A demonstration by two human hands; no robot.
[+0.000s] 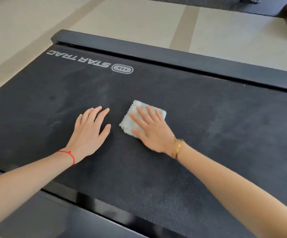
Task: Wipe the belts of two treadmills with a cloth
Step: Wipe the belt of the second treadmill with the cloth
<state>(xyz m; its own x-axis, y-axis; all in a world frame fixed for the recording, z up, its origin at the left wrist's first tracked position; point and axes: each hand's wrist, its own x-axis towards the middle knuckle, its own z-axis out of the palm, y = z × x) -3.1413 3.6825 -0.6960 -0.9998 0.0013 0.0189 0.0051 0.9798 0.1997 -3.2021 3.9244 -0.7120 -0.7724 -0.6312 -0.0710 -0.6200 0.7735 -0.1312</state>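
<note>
The treadmill belt (156, 169), dark and textured, fills most of the view, running from about 8 o'clock to 3 o'clock, with a pale printed logo (89, 61) near its 10 o'clock end. A small, pale folded cloth (135, 115) lies flat on the belt just right of centre. The right hand (152, 131) presses down on it, fingers straight and slightly spread, covering the cloth's 4 o'clock half; a gold bracelet (177, 148) circles that wrist. The left hand (89, 131) rests palm-down on the bare belt at the cloth's 9 o'clock side, near it but apart, fingers straight and close together, thumb out; a red string (69, 156) sits on its wrist. Faint pale smears, possibly dust, mark the belt toward 10 o'clock. A dark side rail (173, 55) borders the belt at 12 o'clock, with pale floor (122, 16) beyond
</note>
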